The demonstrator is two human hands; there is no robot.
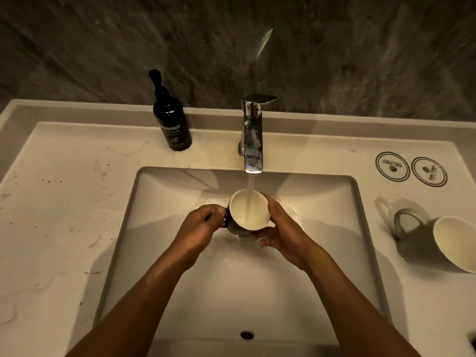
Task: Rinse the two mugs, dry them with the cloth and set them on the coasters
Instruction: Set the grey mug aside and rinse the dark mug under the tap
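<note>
I hold a grey mug with a cream inside (239, 211) over the sink basin (154, 202), and water from the tap (252, 135) runs straight into it. My left hand (199, 224) grips its handle on the left side. My right hand (279, 228) is curled round the mug's right wall and underside. A second grey mug (443, 238) stands on the counter at the right, its handle pointing back left. Two round printed coasters (392, 166) (429, 172) lie side by side behind that mug. No cloth is in view.
A dark hand wash pump bottle (172, 122) stands on the counter left of the tap. The pale counter (64, 202) spreads to the left with brown stains on it. A grey stone wall rises behind. The overflow hole (246, 335) sits in the basin's near wall.
</note>
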